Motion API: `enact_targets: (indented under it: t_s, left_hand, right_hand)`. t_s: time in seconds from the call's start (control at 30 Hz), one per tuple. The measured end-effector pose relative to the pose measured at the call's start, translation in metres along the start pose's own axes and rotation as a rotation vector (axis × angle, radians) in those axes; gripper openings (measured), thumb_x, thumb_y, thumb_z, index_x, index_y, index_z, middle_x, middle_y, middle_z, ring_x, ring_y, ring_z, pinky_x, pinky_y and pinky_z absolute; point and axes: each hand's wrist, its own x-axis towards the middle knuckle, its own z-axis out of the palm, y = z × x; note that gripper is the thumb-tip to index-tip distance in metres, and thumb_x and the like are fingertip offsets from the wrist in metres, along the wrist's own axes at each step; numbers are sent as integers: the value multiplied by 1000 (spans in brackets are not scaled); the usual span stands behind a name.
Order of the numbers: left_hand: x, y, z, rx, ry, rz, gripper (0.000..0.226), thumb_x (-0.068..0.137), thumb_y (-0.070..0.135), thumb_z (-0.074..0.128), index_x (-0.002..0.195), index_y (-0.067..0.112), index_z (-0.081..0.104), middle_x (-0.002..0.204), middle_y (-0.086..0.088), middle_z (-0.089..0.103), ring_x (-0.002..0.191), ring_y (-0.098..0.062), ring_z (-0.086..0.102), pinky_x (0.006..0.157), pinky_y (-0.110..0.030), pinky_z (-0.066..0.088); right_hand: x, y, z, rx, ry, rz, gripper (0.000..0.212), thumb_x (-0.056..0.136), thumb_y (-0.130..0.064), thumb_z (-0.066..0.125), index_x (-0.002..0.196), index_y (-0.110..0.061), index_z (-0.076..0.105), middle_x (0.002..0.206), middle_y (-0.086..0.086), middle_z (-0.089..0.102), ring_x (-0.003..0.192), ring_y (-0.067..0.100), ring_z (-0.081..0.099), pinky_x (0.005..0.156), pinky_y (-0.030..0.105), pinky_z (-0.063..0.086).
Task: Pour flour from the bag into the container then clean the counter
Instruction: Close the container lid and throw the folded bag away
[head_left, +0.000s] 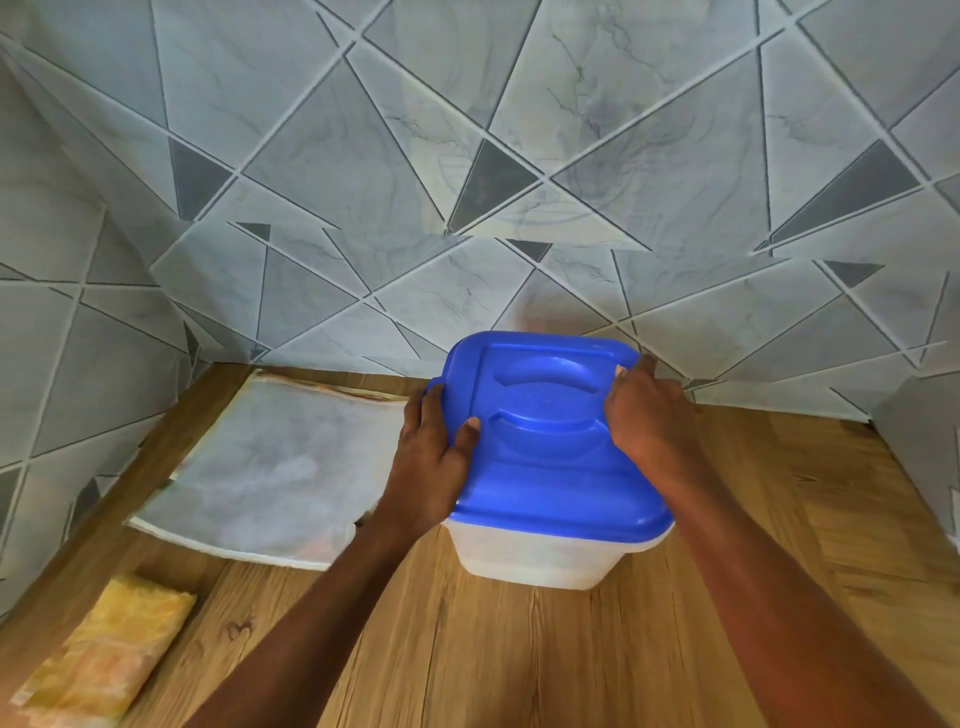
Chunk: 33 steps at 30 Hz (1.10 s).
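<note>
The translucent container stands on the wooden counter, its blue lid on. The left hand and right hand clasp opposite lid edges, fingers curled. The flour bag lies flat alongside. Judged step: opening; next, lift the lid evenly.

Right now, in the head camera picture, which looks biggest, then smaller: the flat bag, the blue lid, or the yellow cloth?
1. Flat bag, the largest.
2. Blue lid, slightly smaller, though it sits higher and nearer the camera.
3. Yellow cloth, the smallest, partly cut off by the picture's edge.
</note>
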Motion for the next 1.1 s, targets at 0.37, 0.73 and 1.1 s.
enact_targets:
  t_s: [0.37, 0.73, 1.1]
  left_hand:
    - [3, 12, -16, -721, -70, -628, 51, 67, 36, 90, 104, 15, 61, 98, -9, 76, 83, -27, 76, 61, -32, 59]
    - [18, 14, -12, -248, 209, -381, 63, 65, 56, 86, 103, 9, 69, 98, -2, 71, 90, -23, 69, 68, -27, 47]
    - [19, 17, -7, 130, 204, -160, 48, 87, 54, 67, 77, 9, 54, 72, -6, 55, 84, -35, 61, 76, -42, 48]
  right_hand:
    - [-12, 2, -6, 123, 31, 81, 64, 107, -40, 34, 145, 11, 32, 132, 35, 55, 121, 50, 55, 97, 50, 45]
    - [-10, 12, -2, 263, 16, 141, 78, 102, -54, 38, 147, 10, 32, 139, 31, 52, 128, 46, 51, 100, 50, 44]
    - [-10, 16, -1, 294, 47, 181, 70, 98, -59, 43, 132, 1, 53, 132, 26, 57, 122, 43, 54, 95, 47, 46]
